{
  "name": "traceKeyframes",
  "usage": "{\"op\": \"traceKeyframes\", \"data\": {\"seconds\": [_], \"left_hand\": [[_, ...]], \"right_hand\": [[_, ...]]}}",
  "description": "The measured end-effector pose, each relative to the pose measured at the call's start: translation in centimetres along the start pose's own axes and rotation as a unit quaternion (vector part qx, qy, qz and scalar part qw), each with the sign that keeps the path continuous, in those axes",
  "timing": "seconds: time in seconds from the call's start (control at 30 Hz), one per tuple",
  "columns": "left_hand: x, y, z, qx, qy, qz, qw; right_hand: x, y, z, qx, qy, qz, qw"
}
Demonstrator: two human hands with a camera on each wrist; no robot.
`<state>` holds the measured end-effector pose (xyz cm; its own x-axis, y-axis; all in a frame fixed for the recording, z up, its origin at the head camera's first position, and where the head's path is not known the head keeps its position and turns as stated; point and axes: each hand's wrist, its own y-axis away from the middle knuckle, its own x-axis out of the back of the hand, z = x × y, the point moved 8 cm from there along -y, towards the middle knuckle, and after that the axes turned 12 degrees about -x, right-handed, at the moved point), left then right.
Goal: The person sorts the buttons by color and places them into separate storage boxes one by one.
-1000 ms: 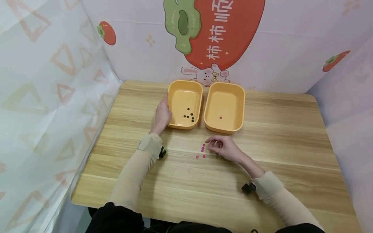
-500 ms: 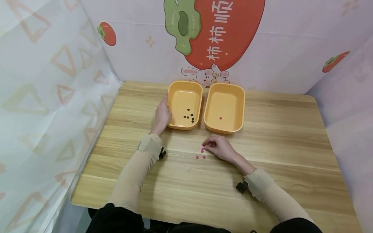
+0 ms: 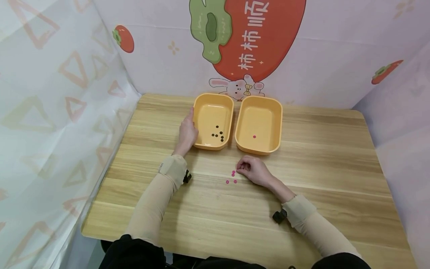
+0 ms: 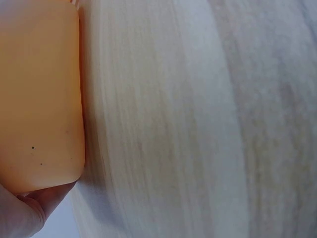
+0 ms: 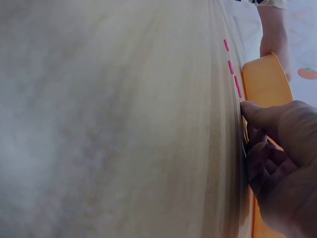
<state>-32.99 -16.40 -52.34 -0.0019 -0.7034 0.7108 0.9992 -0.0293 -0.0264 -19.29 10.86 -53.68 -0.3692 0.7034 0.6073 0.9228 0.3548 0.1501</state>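
Observation:
My left hand point(image 3: 187, 132) holds the outer side of the left yellow-orange plastic box point(image 3: 213, 99), its fingers along the wall; the wrist view shows fingers point(image 4: 47, 201) at the box's corner. Several small black discs point(image 3: 217, 127) lie in that box. A single pink disc point(image 3: 254, 136) is in the right box point(image 3: 260, 101). Just in front of the right box, my right hand point(image 3: 256, 171) pinches at table height with thumb and fingertips together; the small pink disc there is hidden by the fingers. Left of these fingertips lie several more flat pink discs point(image 3: 233, 173).
Both boxes stand side by side at the back of the wooden table point(image 3: 322, 168), near a printed backdrop point(image 3: 151, 71). A dark wrist camera point(image 3: 279, 216) sits on the right sleeve, and another camera point(image 3: 187, 176) on the left.
My right hand moved left onto the uppermost pink disc, closed its fingertips, then shifted slightly right; that disc no longer shows on the table. The left hand stayed at its box.

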Motion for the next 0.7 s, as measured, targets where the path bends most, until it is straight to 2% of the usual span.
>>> {"op": "traceKeyframes", "data": {"seconds": [0.13, 0.23, 0.37, 0.4, 0.47, 0.6, 0.7], "left_hand": [[0.0, 0.0, -0.1, 0.004, 0.012, 0.005, 0.9999], [-0.3, -0.4, -0.8, 0.006, 0.004, 0.002, 1.0000], [0.2, 0.2, 0.3, -0.004, -0.002, 0.005, 1.0000], [0.0, 0.0, -0.1, -0.006, -0.006, 0.007, 0.9999], [0.2, 0.2, 0.3, -0.007, -0.001, 0.009, 0.9999], [-0.6, -0.8, -1.4, 0.000, -0.008, 0.004, 1.0000], [-0.8, -0.9, -1.7, 0.003, -0.003, 0.000, 1.0000]], "right_hand": [[0.1, 0.2, 0.4, -0.013, -0.033, -0.004, 0.9994], [0.4, 0.3, 0.7, -0.023, -0.086, -0.002, 0.9960], [0.8, 0.4, 1.2, -0.029, -0.134, 0.001, 0.9905], [0.8, 0.4, 1.4, -0.032, -0.143, -0.001, 0.9892], [0.9, 0.5, 1.6, -0.042, -0.157, -0.007, 0.9867], [0.9, 0.7, 1.8, -0.059, -0.186, -0.020, 0.9805], [1.1, 1.0, 1.8, -0.063, -0.203, -0.023, 0.9770]]}}
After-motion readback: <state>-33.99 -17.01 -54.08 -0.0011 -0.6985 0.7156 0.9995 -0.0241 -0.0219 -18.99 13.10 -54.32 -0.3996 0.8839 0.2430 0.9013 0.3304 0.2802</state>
